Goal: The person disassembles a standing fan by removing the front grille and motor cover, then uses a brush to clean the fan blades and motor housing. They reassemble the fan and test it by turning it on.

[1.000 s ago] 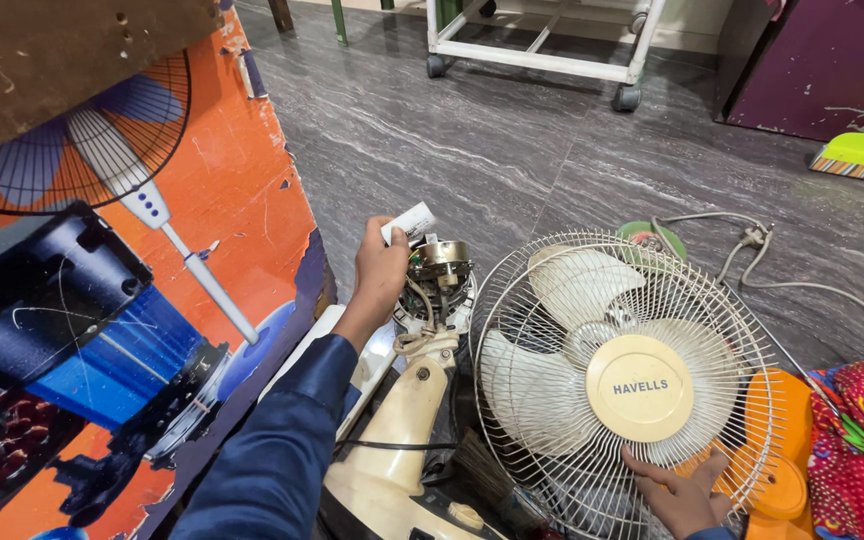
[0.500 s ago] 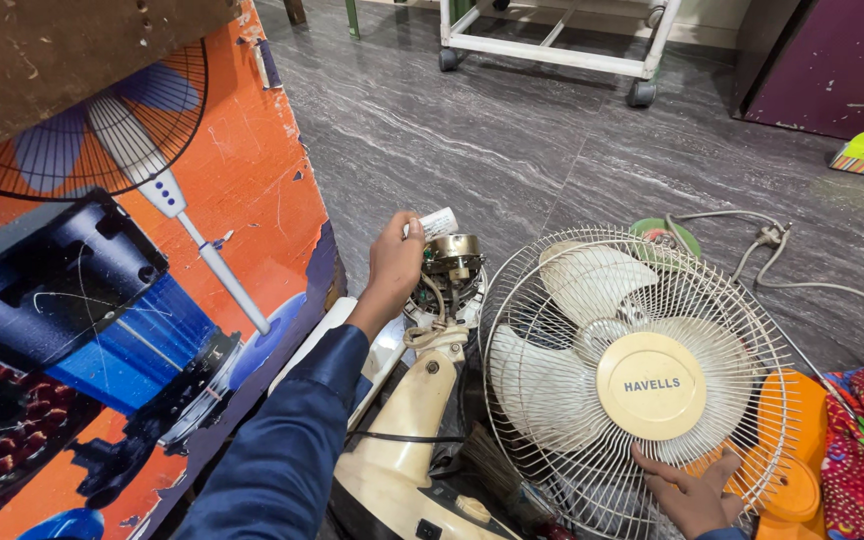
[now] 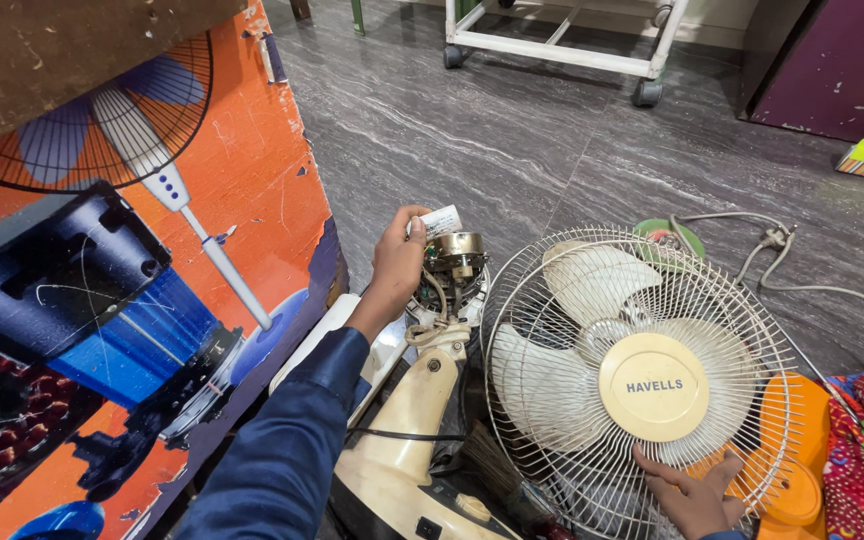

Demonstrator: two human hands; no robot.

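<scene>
**Left hand grips white part at the motor; right hand steadies the guard**

Since the earlier frames little has shifted: the left hand (image 3: pixel 397 262) stays at the open motor (image 3: pixel 452 268), and the right hand (image 3: pixel 690 492) stays under the guard, with the view drawn slightly nearer.

The left hand's grip is closed on a small white part (image 3: pixel 440 221), pinched between thumb and fingers just above the motor's far end. The wrist is bent slightly and the blue sleeve (image 3: pixel 287 450) runs back to the near left. Below the motor the cream stand (image 3: pixel 404 420) slopes down toward the near edge.

The right hand lies at the near rim of the wire guard (image 3: pixel 642 380), fingers spread flat against it; the grip is open, pressing rather than clasping. White blades (image 3: pixel 552 385) sit behind the guard.

A large orange box (image 3: pixel 132 290) stands to the left, and a white cord (image 3: pixel 782 262) trails over the grey floor (image 3: pixel 512 150) to the far right.
</scene>
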